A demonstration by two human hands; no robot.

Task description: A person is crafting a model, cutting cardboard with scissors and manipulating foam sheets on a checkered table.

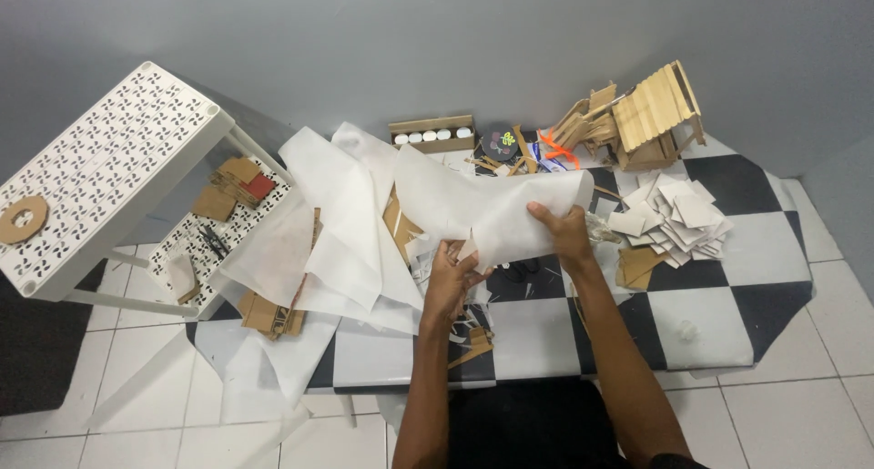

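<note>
Head view, looking down over a black-and-white checkered mat on a white tiled floor. Two bare forearms rise from the lower edge, one on each side of a single white paper sheet held above the mat's middle. The left hand pinches the sheet's near lower corner, fingers curled shut on it. The right hand grips the sheet's right edge, thumb on top, wrist bent inward. The sheet's long axis runs roughly left to right, its far right corner tilted up and away; the two hands are near each other. Left of the hands lies a loose heap of white paper, several overlapping sheets, count unclear, with brown cardboard scraps beneath. Right of the hands sits one pile of small white squares, too many to count. Farther off, one wooden stick house and one cardboard tray holding five white round pieces. At far left stands one white perforated rack.
</note>
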